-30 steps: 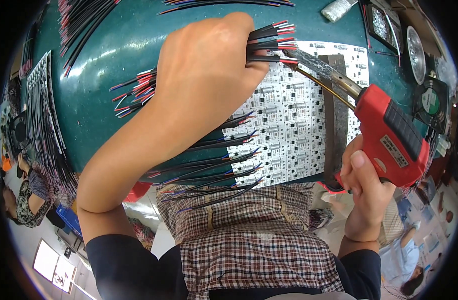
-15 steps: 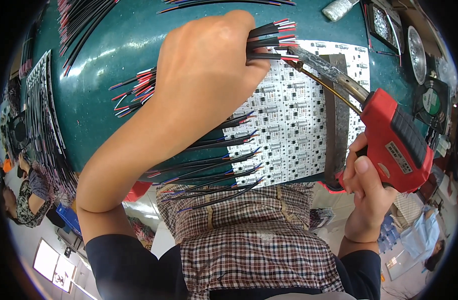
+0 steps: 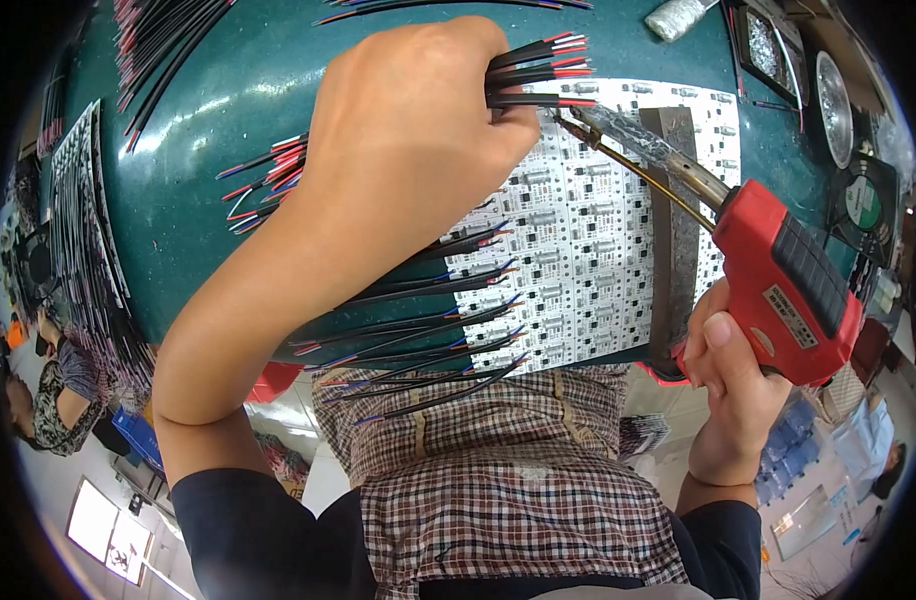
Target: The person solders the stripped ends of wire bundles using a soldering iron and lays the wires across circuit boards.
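My left hand (image 3: 418, 110) is closed round several black cables (image 3: 523, 72), whose stripped red and white ends point right, above the far part of a white circuit board panel (image 3: 578, 270). In my right hand (image 3: 730, 375) is a red soldering gun (image 3: 786, 285), gripped by its handle. Its metal tip and thin brass-coloured feed tube (image 3: 658, 188) reach left, close to the lowest cable's end; whether they touch I cannot tell. More black cables (image 3: 438, 315) lie along the panel's left edge, their ends over it. My left hand's fingertips are mostly hidden.
A dark metal bar (image 3: 675, 240) lies across the panel's right side. Bundles of wires (image 3: 173, 55) rest at the far left, and a wired strip panel (image 3: 83, 200) at the left edge. A small fan (image 3: 863, 205) and a round metal dish (image 3: 833, 110) stand at right.
The soldering gun's tip has shifted slightly right and down, away from the cable ends. My left hand and its cables have moved a little left and up.
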